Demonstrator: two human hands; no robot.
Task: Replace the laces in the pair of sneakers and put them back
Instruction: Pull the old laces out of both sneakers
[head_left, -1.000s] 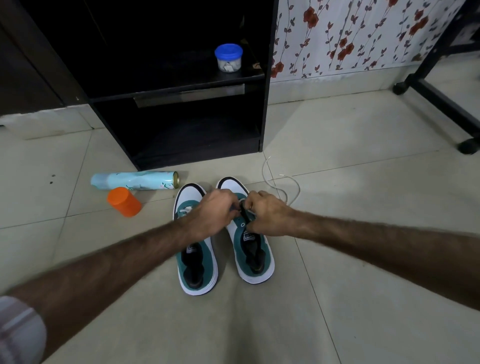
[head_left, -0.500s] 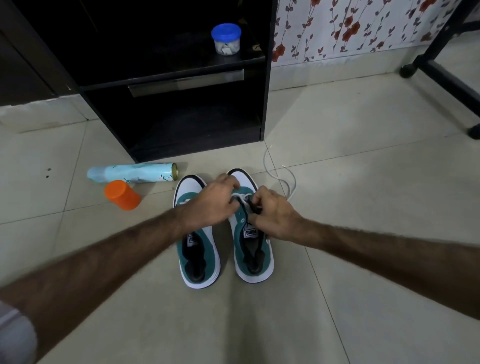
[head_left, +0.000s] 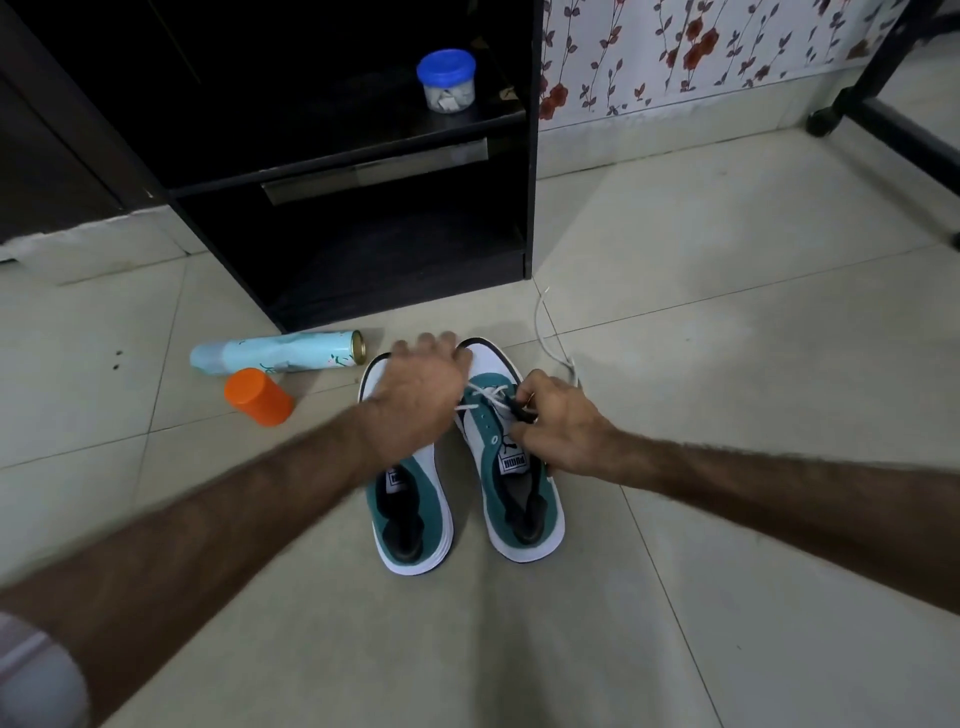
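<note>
1. Sneakers stand side by side on the pale tiled floor (head_left: 727, 260), toes toward 12 o'clock: a teal-and-white left sneaker (head_left: 415, 519) and a teal-and-white right sneaker (head_left: 511, 493).
2. White lace (head_left: 485, 397) crosses the right sneaker's front eyelets.
3. Right hand (head_left: 558, 428), at 3 o'clock of that sneaker, pinches a thin dark lace end (head_left: 519, 413) between curled fingers.
4. Left hand (head_left: 421, 387) lies over the left sneaker's toe, fingers stretched flat toward 12 o'clock, holding nothing.
5. Loose white lace (head_left: 545, 332) trails on the floor at 1 o'clock of the pair.
6. Pale blue spray can (head_left: 280, 354) lies at 10 o'clock, an orange plastic cap (head_left: 258, 397) just beside it.
7. Black wooden cabinet (head_left: 363, 234) stands at 12 o'clock; a blue-lidded clear jar (head_left: 447, 80) sits on its shelf.
</note>
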